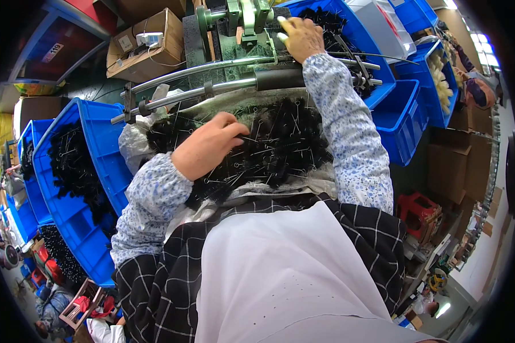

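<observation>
A heap of small black wire brushes (280, 134) with looped metal ends lies on pale sheeting in front of me. My left hand (209, 146) is over the heap's left part, its fingers curled and pressed in among the wires. What they pinch is too small to make out. Farther off, my right hand (304, 40) reaches beside a green and metal machine (247, 37), with white coverings on two fingertips. Those fingers bend toward the machine's roller, around something dark and small that I cannot make out. Two metal rails (212, 88) run between the machine and the heap.
Blue crates (91, 166) holding black brushes stand at the left. Another filled blue crate (372, 63) borders my right arm, with a smaller blue bin (403, 123) beside it. A cardboard box (149, 46) sits left of the machine. A red stool (419, 214) is at the right.
</observation>
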`<state>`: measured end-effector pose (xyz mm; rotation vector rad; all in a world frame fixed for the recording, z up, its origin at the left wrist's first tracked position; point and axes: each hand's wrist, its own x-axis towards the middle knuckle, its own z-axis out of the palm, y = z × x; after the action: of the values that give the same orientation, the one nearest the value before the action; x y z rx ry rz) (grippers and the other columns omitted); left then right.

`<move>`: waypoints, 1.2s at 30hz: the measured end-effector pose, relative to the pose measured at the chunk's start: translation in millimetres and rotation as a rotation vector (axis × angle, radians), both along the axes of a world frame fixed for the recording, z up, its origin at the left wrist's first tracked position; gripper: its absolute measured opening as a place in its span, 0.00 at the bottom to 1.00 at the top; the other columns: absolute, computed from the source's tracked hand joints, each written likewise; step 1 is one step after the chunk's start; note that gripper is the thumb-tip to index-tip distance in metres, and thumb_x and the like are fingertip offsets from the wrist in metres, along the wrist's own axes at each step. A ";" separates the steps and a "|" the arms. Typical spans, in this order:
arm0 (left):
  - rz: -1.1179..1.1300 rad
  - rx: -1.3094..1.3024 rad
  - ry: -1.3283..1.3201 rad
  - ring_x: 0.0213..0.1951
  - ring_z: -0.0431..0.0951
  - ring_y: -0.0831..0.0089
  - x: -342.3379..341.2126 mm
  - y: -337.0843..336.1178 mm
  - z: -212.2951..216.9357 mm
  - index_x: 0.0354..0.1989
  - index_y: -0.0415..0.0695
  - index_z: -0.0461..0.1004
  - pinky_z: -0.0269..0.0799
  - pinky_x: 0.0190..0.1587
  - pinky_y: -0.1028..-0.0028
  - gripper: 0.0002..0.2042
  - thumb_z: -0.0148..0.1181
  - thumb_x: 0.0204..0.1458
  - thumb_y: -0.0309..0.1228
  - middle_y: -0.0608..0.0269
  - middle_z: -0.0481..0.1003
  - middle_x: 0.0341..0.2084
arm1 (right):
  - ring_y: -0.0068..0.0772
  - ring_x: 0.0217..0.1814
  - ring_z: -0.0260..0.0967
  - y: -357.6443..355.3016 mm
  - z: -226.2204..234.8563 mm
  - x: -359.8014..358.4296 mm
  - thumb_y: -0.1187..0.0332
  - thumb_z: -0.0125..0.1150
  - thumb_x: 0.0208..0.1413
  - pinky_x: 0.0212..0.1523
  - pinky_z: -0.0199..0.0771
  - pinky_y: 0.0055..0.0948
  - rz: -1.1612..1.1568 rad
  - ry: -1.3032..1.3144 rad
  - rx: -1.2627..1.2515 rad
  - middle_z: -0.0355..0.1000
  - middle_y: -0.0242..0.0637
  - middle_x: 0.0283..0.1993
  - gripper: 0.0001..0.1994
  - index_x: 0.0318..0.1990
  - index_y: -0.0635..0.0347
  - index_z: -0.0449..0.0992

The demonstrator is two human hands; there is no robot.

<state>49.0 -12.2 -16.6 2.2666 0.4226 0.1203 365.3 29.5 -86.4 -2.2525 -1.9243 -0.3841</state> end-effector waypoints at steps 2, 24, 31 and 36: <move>0.074 -0.004 -0.014 0.40 0.70 0.60 -10.6 3.3 4.8 0.45 0.42 0.68 0.68 0.42 0.69 0.12 0.53 0.52 0.25 0.55 0.65 0.42 | 0.35 0.50 0.61 -13.1 -1.1 2.7 0.58 0.58 0.48 0.50 0.57 0.39 -0.135 0.025 0.052 0.69 0.32 0.44 0.19 0.48 0.51 0.72; 0.303 0.078 -0.272 0.35 0.75 0.69 -29.4 26.6 21.9 0.42 0.40 0.70 0.70 0.38 0.75 0.12 0.58 0.48 0.23 0.58 0.72 0.36 | 0.37 0.50 0.68 -2.0 -7.1 -21.2 0.60 0.56 0.46 0.46 0.62 0.43 -0.141 0.067 0.051 0.74 0.36 0.40 0.17 0.45 0.49 0.74; 0.410 -0.208 -0.231 0.43 0.73 0.76 -29.0 32.3 14.9 0.41 0.38 0.68 0.69 0.47 0.77 0.10 0.57 0.50 0.20 0.60 0.72 0.40 | 0.40 0.40 0.73 2.6 0.5 31.6 0.57 0.48 0.53 0.40 0.70 0.42 -0.194 0.088 0.062 0.75 0.37 0.36 0.11 0.39 0.41 0.77; 0.357 -0.201 -0.259 0.37 0.77 0.73 -15.4 36.6 3.2 0.38 0.39 0.70 0.71 0.40 0.76 0.10 0.60 0.47 0.24 0.61 0.75 0.34 | 0.39 0.40 0.74 -4.8 33.2 47.6 0.63 0.47 0.54 0.40 0.72 0.38 -0.274 0.049 -0.236 0.75 0.38 0.37 0.12 0.42 0.37 0.76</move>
<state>33.6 24.4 -13.4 1.9282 0.6645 0.5245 412.9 24.7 -53.1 -2.6602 -1.7196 -0.1358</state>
